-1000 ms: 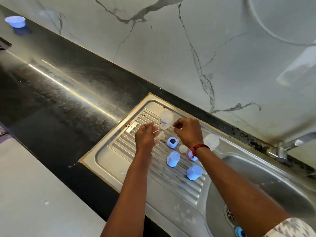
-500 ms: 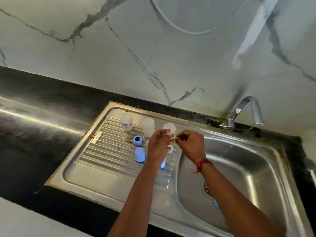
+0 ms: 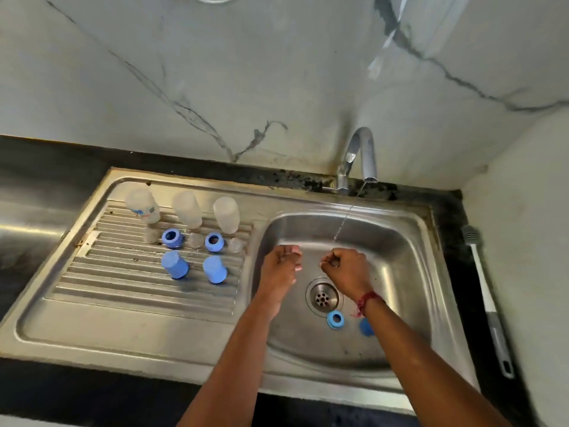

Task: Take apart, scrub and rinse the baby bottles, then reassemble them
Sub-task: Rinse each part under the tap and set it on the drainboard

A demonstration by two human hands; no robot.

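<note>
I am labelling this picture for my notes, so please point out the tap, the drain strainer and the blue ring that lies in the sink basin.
tap (image 3: 369, 158): head view, on the down-turned end of the spout.
drain strainer (image 3: 322, 298): head view, on its perforated centre.
blue ring (image 3: 332, 324): head view, on its lower rim.

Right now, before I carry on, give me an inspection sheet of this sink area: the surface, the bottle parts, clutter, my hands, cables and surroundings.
surface: steel draining board beside basin; dark specks on the ribs.
job's things: three clear bottles in a row at the back of the board; before them two blue rings, three small clear parts, two blue caps; a third ring and a blue piece in the basin.
clutter: long brush beyond the basin's right rim.
hands: left hand and right hand over the basin, fingers curled; hold unclear.
cables: pale loop on the wall, kind unclear.
surroundings: tap running thinly; marbled wall.
</note>
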